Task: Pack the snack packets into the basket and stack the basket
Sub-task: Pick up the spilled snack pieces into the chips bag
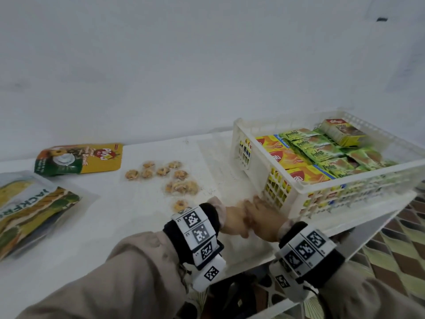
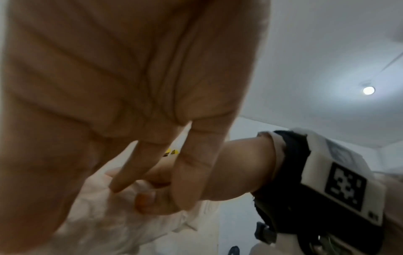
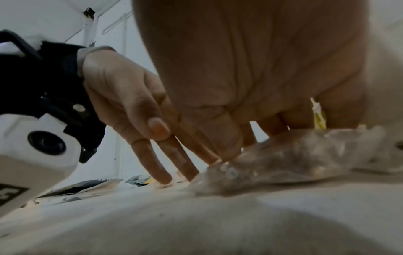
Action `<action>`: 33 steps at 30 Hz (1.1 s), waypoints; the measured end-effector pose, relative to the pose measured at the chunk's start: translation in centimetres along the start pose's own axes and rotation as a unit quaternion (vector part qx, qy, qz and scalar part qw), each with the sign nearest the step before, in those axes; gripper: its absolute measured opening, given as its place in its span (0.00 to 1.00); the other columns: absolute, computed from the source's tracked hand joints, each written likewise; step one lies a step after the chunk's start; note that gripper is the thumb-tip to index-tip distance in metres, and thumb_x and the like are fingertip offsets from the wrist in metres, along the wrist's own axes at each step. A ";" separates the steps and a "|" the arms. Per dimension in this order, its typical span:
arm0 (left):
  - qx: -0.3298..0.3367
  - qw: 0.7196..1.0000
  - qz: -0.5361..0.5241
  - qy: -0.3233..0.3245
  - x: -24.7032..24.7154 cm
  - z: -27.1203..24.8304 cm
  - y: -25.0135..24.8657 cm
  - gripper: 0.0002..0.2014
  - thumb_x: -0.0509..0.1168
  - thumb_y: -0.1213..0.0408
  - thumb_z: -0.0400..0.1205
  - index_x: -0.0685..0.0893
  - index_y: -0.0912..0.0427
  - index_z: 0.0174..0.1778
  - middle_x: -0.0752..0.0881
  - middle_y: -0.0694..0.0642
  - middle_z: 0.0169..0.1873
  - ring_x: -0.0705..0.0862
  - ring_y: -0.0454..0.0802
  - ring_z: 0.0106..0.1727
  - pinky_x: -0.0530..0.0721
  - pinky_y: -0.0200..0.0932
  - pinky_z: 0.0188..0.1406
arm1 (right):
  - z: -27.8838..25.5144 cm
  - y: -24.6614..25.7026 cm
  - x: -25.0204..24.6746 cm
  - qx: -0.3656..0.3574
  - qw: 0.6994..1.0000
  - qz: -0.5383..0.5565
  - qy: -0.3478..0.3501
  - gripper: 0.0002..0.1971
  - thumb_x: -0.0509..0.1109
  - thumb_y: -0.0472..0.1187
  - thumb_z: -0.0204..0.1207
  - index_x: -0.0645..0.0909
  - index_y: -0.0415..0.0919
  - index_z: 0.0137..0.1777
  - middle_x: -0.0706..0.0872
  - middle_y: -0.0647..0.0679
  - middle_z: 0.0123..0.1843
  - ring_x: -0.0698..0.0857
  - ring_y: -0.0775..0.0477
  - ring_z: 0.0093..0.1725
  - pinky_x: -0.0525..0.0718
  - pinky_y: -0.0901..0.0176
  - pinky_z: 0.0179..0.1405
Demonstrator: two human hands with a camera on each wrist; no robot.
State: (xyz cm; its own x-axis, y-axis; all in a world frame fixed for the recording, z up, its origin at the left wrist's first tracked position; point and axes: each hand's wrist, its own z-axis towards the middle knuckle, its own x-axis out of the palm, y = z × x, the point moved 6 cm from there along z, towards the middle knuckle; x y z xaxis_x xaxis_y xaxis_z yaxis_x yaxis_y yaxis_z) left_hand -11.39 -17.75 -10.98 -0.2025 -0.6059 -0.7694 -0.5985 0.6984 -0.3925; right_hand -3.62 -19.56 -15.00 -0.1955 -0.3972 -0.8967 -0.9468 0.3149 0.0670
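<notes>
Broadly, a white table (image 1: 142, 226) carries a white slatted basket (image 1: 322, 194) at its right end, already filled with green and orange snack packets (image 1: 322, 153). At the far left lie a large jackfruit bag (image 1: 30, 210) and a yellow pouch (image 1: 80, 161), with small clear cookie packets (image 1: 181, 186) scattered between them and the basket. Both hands meet just beside the basket's near corner: the right hand (image 1: 264, 217) pinches a crinkled clear packet (image 3: 283, 160) lying on the table, while the left hand (image 1: 232, 221) rests straight fingertips (image 3: 163, 174) on the tabletop beside it.
</notes>
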 end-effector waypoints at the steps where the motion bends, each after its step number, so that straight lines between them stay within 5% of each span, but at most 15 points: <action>1: -0.004 1.000 0.013 0.002 0.2 0.0 -0.1 0.23 0.57 0.64 0.84 0.67 0.65 0.75 0.71 0.62 0.73 0.70 0.57 0.72 0.67 0.42 0.67 | 0.1 -0.1 0.1 -0.003 1.000 -0.003 -0.001 0.33 0.52 0.45 0.84 0.38 0.43 0.82 0.38 0.35 0.83 0.39 0.37 0.82 0.40 0.45 0.82; 9: -0.014 0.999 -0.039 -0.016 0.4 -1.3 0.6 0.25 0.56 0.65 0.85 0.61 0.66 0.78 0.64 0.63 0.77 0.64 0.57 0.76 0.61 0.36 0.65 | -0.1 -0.1 0.1 -0.016 1.000 -0.011 0.019 0.30 0.47 0.43 0.86 0.35 0.41 0.82 0.36 0.36 0.83 0.39 0.37 0.82 0.41 0.46 0.81; 15: -0.053 0.982 -0.132 -0.124 -1.6 -5.7 5.2 0.28 0.58 0.55 0.84 0.58 0.53 0.80 0.57 0.53 0.81 0.59 0.51 0.79 0.59 0.43 0.75 | -0.5 1.3 -2.2 -0.025 0.999 -0.030 -0.024 0.31 0.48 0.46 0.85 0.36 0.46 0.82 0.41 0.39 0.84 0.46 0.37 0.83 0.50 0.43 0.81; 21: -0.171 0.940 -0.158 -0.250 -2.1 -13.3 14.0 0.24 0.60 0.57 0.83 0.66 0.52 0.76 0.65 0.53 0.77 0.66 0.51 0.76 0.65 0.43 0.73 | -4.1 12.0 -6.9 -0.265 0.961 0.034 -0.067 0.24 0.58 0.47 0.83 0.60 0.55 0.79 0.67 0.52 0.79 0.69 0.50 0.75 0.65 0.60 0.70; 25: -0.294 0.899 -0.090 -0.313 -2.2 -19.8 21.2 0.24 0.64 0.57 0.81 0.70 0.52 0.73 0.70 0.52 0.75 0.69 0.52 0.73 0.65 0.43 0.73 | -4.3 19.7 -6.8 -0.367 0.924 0.095 -0.051 0.20 0.66 0.43 0.79 0.74 0.54 0.71 0.78 0.50 0.70 0.80 0.51 0.63 0.76 0.61 0.62; 31: -0.486 0.841 0.002 -0.236 -1.7 -25.3 30.7 0.37 0.64 0.41 0.70 0.63 0.45 0.76 0.73 0.61 0.69 0.73 0.63 0.67 0.73 0.60 0.67 | -1.1 30.9 -6.3 -0.422 0.904 0.012 -0.072 0.19 0.64 0.40 0.80 0.75 0.49 0.70 0.78 0.48 0.70 0.79 0.47 0.64 0.75 0.57 0.61; 33: -0.513 0.834 -0.004 -0.204 -1.1 -25.6 33.2 0.41 0.69 0.43 0.65 0.61 0.45 0.74 0.72 0.61 0.66 0.74 0.63 0.65 0.76 0.60 0.64 | 0.0 34.2 -6.0 -0.430 0.899 -0.020 -0.081 0.18 0.63 0.39 0.80 0.76 0.49 0.69 0.79 0.48 0.68 0.79 0.45 0.65 0.76 0.55 0.60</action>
State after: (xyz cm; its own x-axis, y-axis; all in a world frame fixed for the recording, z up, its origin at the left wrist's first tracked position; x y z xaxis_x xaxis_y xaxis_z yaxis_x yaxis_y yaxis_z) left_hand -50.88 -3.66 -10.21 -0.0400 -0.2832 -0.9582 -0.9892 -0.1244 0.0780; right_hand -34.78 -6.39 -7.36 -0.1832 -0.2413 -0.9530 -0.8139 -0.5065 0.2847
